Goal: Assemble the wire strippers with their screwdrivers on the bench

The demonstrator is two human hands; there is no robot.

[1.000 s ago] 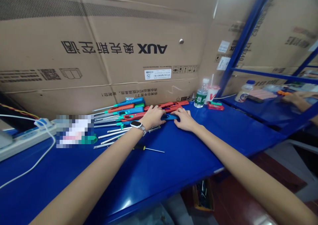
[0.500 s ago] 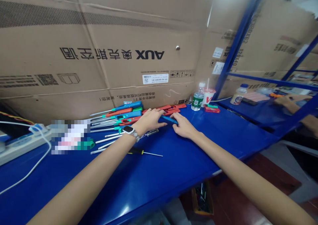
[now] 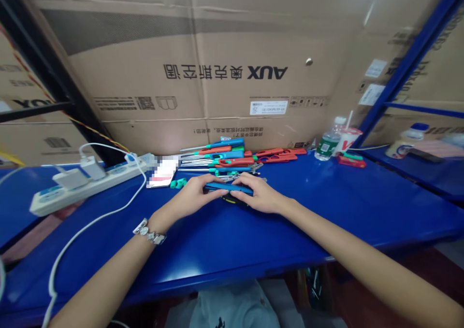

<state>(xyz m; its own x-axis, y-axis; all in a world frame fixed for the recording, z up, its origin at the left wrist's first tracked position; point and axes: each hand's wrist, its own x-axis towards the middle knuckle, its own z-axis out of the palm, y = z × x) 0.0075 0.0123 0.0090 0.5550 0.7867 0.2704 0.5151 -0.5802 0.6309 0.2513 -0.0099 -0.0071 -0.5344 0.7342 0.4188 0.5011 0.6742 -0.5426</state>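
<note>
Head view: right hand [image 3: 266,196] partly hides blue casing [image 3: 234,187]; black-yellow handle [image 3: 232,200] likewise.

Water bottle [image 3: 327,144] beside lidded cup [image 3: 349,139]

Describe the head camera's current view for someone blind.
A person's left hand and right hand hold a blue piece together at a blue table. Behind them lie metal-shafted tools with coloured handles; a power strip sits left, a clear bottle right.

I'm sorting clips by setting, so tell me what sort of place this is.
Probably a workshop: coloured handles with metal rods lie bunched on a blue table, a power strip sits toward the left, and printed cardboard walls off the back.
</note>
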